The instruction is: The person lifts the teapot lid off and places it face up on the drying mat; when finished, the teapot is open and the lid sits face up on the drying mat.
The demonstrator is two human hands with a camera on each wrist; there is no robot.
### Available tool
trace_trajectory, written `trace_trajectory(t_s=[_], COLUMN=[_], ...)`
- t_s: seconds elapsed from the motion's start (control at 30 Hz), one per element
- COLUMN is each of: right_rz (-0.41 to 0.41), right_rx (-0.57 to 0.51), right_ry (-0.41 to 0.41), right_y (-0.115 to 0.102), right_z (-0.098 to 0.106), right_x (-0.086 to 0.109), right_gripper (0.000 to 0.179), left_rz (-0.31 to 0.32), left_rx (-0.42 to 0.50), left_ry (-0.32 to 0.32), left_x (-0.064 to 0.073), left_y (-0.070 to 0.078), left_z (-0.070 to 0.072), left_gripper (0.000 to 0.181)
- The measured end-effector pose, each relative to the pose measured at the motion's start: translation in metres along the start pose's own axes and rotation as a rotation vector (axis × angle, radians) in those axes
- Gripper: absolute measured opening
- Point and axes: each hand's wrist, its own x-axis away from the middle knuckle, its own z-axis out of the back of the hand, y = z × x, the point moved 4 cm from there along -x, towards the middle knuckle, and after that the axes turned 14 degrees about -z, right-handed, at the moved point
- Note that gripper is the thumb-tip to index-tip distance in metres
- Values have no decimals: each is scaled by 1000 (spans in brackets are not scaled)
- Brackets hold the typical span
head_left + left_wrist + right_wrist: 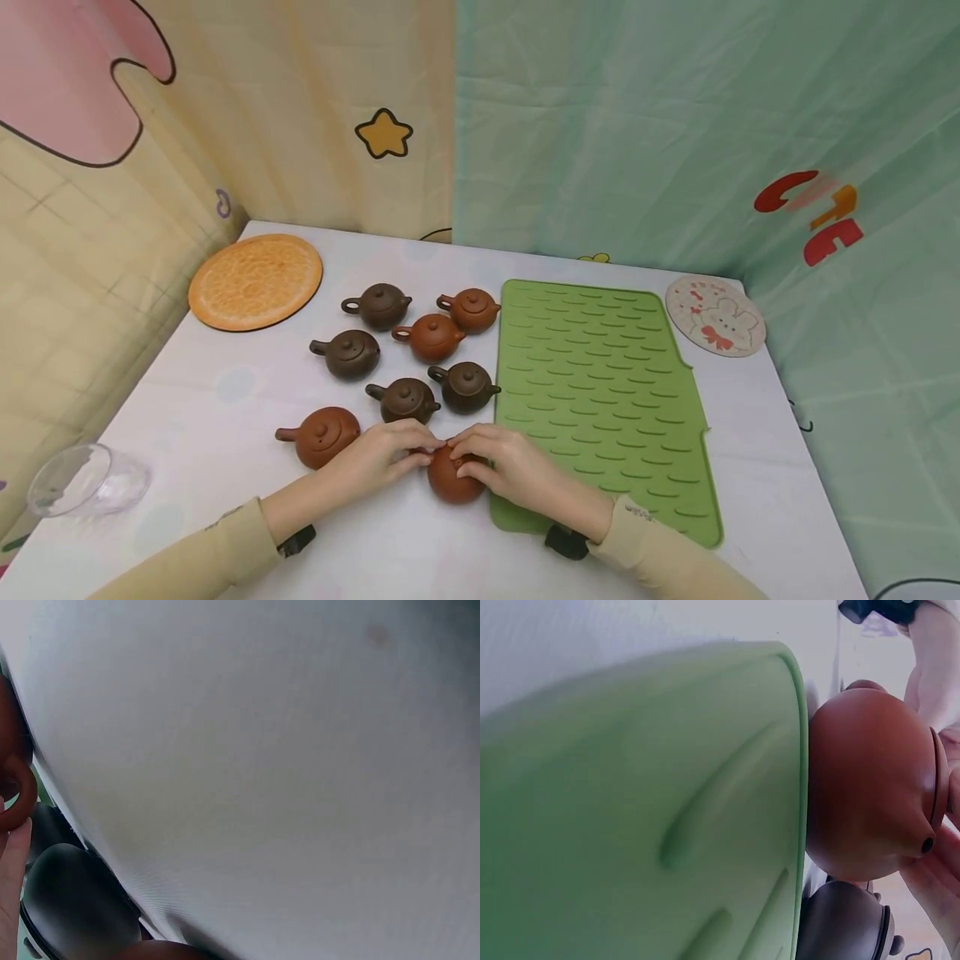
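Note:
Both hands are on a reddish-brown clay teapot [453,485] at the left edge of the green ridged mat [600,400]. My left hand [386,457] pinches its loop handle [28,796], seen at the left edge of the left wrist view. From the other side, my right hand [513,468] grips around the lid and upper body, covering much of the top. In the right wrist view the teapot [866,776] sits upright, its spout beside the mat. Another reddish-brown teapot [324,438] stands left of my left forearm; a dark teapot [407,402] is just beyond my left hand.
Further back stand dark teapots [467,388] [352,355] [382,307] and orange-brown teapots [432,338] [474,311]. A round orange mat [255,283] lies back left, a clear cup [90,483] front left, and a rabbit-patterned round mat [716,317] back right. Curtains border the white table.

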Motion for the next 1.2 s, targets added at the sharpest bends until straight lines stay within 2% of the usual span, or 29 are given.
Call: trace_trajectory(t_s=[0.1,0.2,0.27,0.4,0.5,0.57,0.67,0.8,0.9,0.97,1.07,1.2], right_rz=[-27,-103,-205,-473,-641,-696,-722,-716,-706,-709,-765,-875], right_rx=[-48,-163,-318,-658,-862,-995,-1206,-1373,-1414,-1386,-1258,-1016], right_ry=[-13,-17,-33,-69,-91,-110,-148,-159,-142,-128,-101,-72], right_y=[1,6,13,34,51,59,67,74,78,81,86,91], right_z=[-1,0,1,8,15,17,18,21,25,30,35,39], right_x=[1,3,5,10,17,22,29,39,44,47,52,60], right_gripper=[15,15,16,21,27,27,19,17,22,29,44,56], left_rz=[8,8,11,30,43,48,50,48,46,49,51,41], left_rx=[38,58,66,67,57,46,36,25,9,3,2,10], left_ry=[-5,-13,-20,-33,-24,-18,-11,-14,-12,-7,0,2], left_x=[0,-1,-1,-1,-1,0,1,0,-1,-2,-3,-2], left_y=[0,-1,-2,-3,-3,-2,-1,-1,-1,-1,0,0], left_z=[0,-1,-1,-2,-2,-1,-1,-1,-1,0,1,1], left_gripper=[18,17,18,19,20,20,19,20,21,21,21,20])
